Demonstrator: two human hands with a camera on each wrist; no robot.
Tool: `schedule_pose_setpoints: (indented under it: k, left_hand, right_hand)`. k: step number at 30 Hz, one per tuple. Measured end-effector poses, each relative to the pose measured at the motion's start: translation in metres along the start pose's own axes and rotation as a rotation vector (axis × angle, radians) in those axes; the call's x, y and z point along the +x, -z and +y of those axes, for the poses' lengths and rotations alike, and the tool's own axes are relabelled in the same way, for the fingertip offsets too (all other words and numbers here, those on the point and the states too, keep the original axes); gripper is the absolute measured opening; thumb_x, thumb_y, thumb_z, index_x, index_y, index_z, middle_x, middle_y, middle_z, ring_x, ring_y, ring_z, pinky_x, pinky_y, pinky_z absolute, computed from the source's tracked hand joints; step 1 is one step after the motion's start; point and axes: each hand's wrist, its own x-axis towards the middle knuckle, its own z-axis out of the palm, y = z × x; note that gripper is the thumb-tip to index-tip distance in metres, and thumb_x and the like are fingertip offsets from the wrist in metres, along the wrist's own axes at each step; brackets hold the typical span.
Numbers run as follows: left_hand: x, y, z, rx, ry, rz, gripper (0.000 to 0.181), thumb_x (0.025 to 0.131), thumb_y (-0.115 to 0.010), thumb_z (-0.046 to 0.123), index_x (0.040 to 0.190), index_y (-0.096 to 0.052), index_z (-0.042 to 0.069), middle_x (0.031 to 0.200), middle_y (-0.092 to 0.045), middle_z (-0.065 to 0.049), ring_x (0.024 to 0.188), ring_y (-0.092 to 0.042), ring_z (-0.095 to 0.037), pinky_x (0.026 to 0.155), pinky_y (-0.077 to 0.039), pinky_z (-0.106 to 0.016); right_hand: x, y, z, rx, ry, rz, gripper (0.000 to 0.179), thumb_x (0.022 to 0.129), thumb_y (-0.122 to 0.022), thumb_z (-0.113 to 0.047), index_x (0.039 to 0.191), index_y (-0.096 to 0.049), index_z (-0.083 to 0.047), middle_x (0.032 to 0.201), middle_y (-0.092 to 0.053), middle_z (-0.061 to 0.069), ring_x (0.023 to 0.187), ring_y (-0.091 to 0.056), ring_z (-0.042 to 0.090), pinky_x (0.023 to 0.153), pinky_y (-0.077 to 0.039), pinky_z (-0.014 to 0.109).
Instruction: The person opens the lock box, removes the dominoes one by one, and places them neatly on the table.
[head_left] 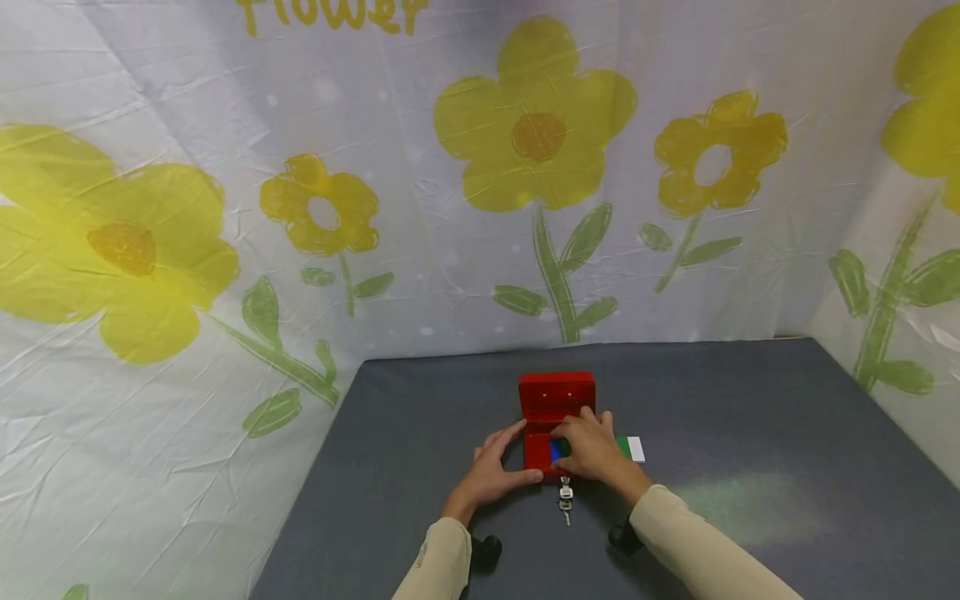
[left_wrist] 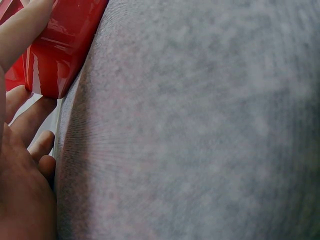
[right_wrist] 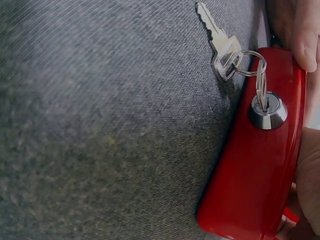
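A red cash box (head_left: 536, 454) stands on the table with its lid (head_left: 557, 395) tipped up at the back. My left hand (head_left: 491, 473) holds the box by its left side, thumb at the front corner and fingers toward the back. Over the box's right half, my right hand (head_left: 592, 446) reaches in, thumb and forefinger around a flat blue card (head_left: 556, 451) that its fingers partly cover. One key (right_wrist: 261, 90) sits in the front lock (right_wrist: 268, 112). A ring joins it to a second key (right_wrist: 225, 55) lying on the table.
Right of the box, partly behind my right hand, lies a green and white flat piece (head_left: 634, 448). The grey table (head_left: 750, 417) extends to both sides. A white curtain with yellow flowers (head_left: 450, 275) hangs behind its back edge.
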Motion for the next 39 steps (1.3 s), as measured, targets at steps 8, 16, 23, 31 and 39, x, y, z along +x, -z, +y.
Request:
schedule_pose_setpoints:
  k: [8,16,23,31,39]
  left_hand:
    - [0.001,-0.001,-0.001,0.002,-0.017,0.001,0.089,0.08,-0.079,0.06,0.156,-0.037,0.042,0.162,-0.035,-0.006,0.141,-0.032,-0.037,0.108,-0.036,-0.068]
    - [0.001,-0.001,-0.001,-0.005,-0.022,0.004,0.089,0.08,-0.08,0.057,0.156,-0.036,0.042,0.162,-0.036,-0.006,0.141,-0.032,-0.036,0.108,-0.037,-0.067]
    - [0.0,-0.001,0.001,-0.002,-0.018,0.0,0.089,0.08,-0.08,0.058,0.156,-0.037,0.041,0.161,-0.037,-0.006,0.14,-0.032,-0.036,0.108,-0.037,-0.067]
    - [0.001,-0.001,-0.001,-0.009,-0.023,0.001,0.089,0.08,-0.08,0.057,0.156,-0.037,0.041,0.161,-0.038,-0.007,0.141,-0.032,-0.037,0.107,-0.037,-0.069]
    - [0.0,-0.001,0.0,-0.01,-0.016,-0.001,0.089,0.08,-0.08,0.058,0.156,-0.037,0.042,0.16,-0.039,-0.007,0.142,-0.032,-0.037,0.108,-0.035,-0.069]
  right_hand:
    - [0.001,-0.001,-0.004,-0.023,-0.003,0.013,0.041,0.068,-0.095,-0.026,0.104,-0.08,-0.012,0.107,-0.076,0.006,0.095,-0.051,0.025,0.079,-0.027,0.046]
    - [0.001,-0.002,-0.004,-0.032,-0.01,0.012,0.04,0.068,-0.094,-0.027,0.102,-0.08,-0.012,0.107,-0.076,0.006,0.093,-0.05,0.025,0.078,-0.027,0.046]
    - [0.001,-0.003,-0.001,-0.014,-0.015,0.011,0.042,0.07,-0.093,-0.03,0.106,-0.079,-0.014,0.112,-0.076,0.005,0.095,-0.05,0.023,0.079,-0.026,0.045]
    - [0.0,-0.005,0.003,0.015,-0.005,0.031,0.044,0.072,-0.092,-0.032,0.109,-0.079,-0.014,0.114,-0.076,0.003,0.095,-0.048,0.021,0.077,-0.024,0.044]
    - [-0.002,-0.006,0.006,0.037,0.022,0.074,0.045,0.073,-0.092,-0.032,0.111,-0.078,-0.013,0.114,-0.075,0.003,0.092,-0.047,0.019,0.077,-0.023,0.043]
